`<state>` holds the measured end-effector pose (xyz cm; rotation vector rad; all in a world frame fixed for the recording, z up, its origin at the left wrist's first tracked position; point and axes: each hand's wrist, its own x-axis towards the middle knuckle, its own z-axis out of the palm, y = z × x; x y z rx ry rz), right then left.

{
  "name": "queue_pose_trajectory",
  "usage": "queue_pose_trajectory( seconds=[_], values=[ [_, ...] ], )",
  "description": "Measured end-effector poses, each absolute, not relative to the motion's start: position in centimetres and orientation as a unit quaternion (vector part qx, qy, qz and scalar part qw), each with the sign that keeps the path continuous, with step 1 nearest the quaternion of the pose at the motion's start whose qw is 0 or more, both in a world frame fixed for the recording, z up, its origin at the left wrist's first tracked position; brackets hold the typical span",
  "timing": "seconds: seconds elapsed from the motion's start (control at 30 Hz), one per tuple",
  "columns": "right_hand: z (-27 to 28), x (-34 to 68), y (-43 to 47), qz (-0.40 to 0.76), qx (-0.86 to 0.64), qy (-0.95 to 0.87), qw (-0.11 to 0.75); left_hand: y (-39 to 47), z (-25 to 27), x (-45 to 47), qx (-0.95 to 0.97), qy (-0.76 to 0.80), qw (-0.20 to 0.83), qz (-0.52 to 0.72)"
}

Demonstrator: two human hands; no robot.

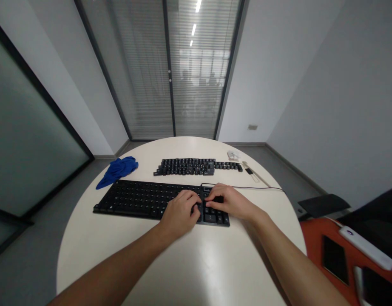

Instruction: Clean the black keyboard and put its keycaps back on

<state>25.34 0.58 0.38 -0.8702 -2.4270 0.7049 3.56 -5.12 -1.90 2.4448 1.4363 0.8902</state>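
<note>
A black keyboard (132, 199) lies across the round table. Most of its main area shows bare key sockets without keycaps, while the number pad at the right end still carries keycaps. My left hand (180, 211) rests over the keyboard just left of the number pad, thumb and forefinger curled close together. From the right, my right hand (231, 201) reaches over the upper number pad, its thumb and fingertips pinched near my left fingertips. Whatever lies between the fingertips is too small to make out. Behind the keyboard, loose black keycaps (186, 166) stand in ordered rows.
A crumpled blue cloth (119, 168) lies at the table's left. At the back right are a small clear bag (233, 155) and slim tools (251, 172), with a black cable (256, 188) nearby. An orange chair seat (313, 242) holds a phone (335, 259) and a white power strip (366, 246).
</note>
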Motion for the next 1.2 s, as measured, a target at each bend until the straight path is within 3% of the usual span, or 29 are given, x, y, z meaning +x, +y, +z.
queue_pose_trajectory(
  seconds=[0.77, 1.03, 1.2],
  values=[
    [0.6, 25.7, 0.4, 0.318, -0.321, -0.862, 0.230, -5.3, -1.2, 3.3, 0.869, 0.413, 0.066, 0.264],
    [-0.8, 26.0, 1.2, 0.220, -0.343, -0.869, 0.281, -5.5, -0.1, 2.5, 0.905, 0.374, 0.053, 0.197],
    [-2.2, 26.2, 1.5, 0.273, -0.406, -0.832, 0.261, -5.4, -0.3, 2.0, 0.915, 0.360, 0.048, 0.177]
  ],
)
